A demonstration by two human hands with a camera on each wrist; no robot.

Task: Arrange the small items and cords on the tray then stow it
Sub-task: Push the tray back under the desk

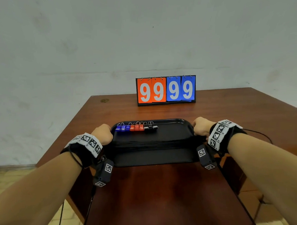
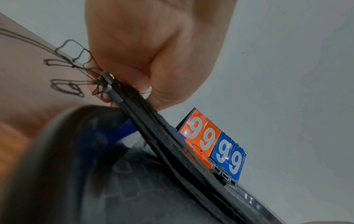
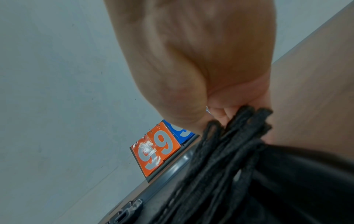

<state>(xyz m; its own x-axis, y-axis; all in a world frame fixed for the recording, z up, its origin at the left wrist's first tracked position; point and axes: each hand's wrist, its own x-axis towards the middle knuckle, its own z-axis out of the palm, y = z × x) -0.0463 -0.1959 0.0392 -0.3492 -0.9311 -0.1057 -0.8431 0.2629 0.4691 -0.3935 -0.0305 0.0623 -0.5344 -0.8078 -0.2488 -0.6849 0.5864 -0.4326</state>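
- Here, the left hand (image 2: 153, 50) is curled into a fist, pinching one end of a bundle of black cords (image 2: 172, 151); thin loops of thread stick out past the fingers.
- The right hand (image 3: 201, 60) is likewise curled round the other end of the cords.
- The cords stretch straight from hand to hand, their long axis running left to right across the middle of the black tray (image 1: 151, 159).
- The tray lies on the brown table (image 1: 156, 199), its long side also left to right, each hand at one short end.
- A row of small clips (image 1: 136, 127), blue, red and black, lies along the tray's far edge, parallel to the cords.
- A flip scoreboard (image 1: 165, 90) reading 99 99 stands upright behind the tray.
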